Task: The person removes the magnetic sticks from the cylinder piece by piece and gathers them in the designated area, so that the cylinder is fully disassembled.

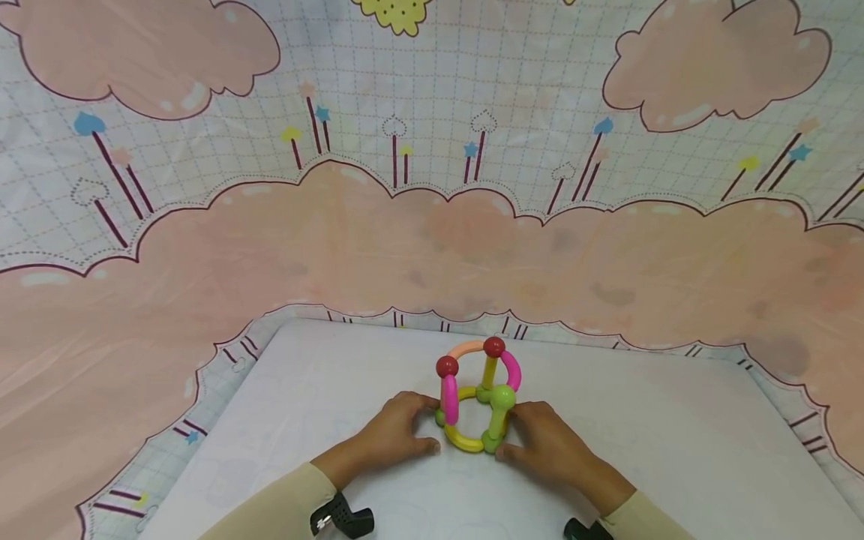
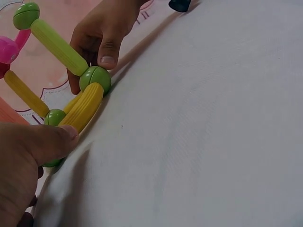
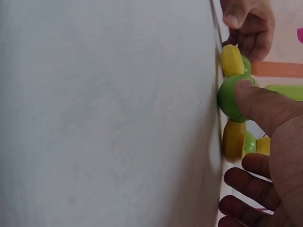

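A frame of magnetic rods and balls (image 1: 501,399) stands on the white tabletop between my two hands. Curved yellow rods (image 2: 84,109) and green balls make its ring-shaped base. Straight rods rise to red balls (image 1: 446,366) and a green one, with curved pink and orange rods higher up. My left hand (image 1: 398,431) is at its left side, fingertips right by a green ball and thumb a little apart. My right hand (image 1: 550,446) is at the right side. Its thumb overlaps a green base ball (image 3: 229,99) in the right wrist view, the other fingers loosely spread.
The white tabletop (image 1: 270,420) stretches to both sides of the frame. Behind it hangs a cloth backdrop (image 1: 405,247) printed with peach clouds and a grid. A dark wrist device (image 1: 344,517) sits below the left sleeve, another (image 1: 586,529) by the right.
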Motion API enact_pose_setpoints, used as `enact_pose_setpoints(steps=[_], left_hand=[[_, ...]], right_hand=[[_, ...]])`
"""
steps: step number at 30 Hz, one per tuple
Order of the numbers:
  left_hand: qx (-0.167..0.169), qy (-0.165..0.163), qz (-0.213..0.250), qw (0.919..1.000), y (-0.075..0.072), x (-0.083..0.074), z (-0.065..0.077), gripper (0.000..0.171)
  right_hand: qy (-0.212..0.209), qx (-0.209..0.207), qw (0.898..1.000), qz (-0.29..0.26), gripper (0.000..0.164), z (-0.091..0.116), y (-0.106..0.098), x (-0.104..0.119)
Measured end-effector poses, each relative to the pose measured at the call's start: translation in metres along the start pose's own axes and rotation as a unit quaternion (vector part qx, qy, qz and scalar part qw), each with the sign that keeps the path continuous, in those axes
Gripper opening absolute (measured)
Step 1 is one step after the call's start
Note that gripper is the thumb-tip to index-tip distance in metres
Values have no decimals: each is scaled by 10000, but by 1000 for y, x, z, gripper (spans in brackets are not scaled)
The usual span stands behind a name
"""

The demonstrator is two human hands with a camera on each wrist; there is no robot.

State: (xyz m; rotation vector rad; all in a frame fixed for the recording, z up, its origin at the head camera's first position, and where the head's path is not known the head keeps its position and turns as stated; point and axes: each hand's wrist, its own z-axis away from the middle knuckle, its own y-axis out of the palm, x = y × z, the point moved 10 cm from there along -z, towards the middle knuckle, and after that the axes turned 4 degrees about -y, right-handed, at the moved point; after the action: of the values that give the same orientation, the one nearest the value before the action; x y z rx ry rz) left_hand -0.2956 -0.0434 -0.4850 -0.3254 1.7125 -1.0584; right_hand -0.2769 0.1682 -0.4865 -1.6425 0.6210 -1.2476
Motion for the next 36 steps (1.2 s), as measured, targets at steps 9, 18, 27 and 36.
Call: enact_pose_setpoints(steps=[9, 18, 27, 36], left_hand=[[-46, 58, -21, 10000, 0, -1, 5, 56], [50, 30, 14, 10000, 1, -4, 10, 54], [152, 91, 26, 9998, 5, -7, 18, 53], [319, 12, 57, 9995, 7, -11, 24, 54]], right_hand=[[87, 42, 9998, -181, 52, 2, -3, -1], [131, 13, 9997, -209, 35, 2, -3, -5], [195, -145, 9996, -110, 20, 3, -7, -6], [258, -243, 9993, -101, 15, 3, -11, -7]])
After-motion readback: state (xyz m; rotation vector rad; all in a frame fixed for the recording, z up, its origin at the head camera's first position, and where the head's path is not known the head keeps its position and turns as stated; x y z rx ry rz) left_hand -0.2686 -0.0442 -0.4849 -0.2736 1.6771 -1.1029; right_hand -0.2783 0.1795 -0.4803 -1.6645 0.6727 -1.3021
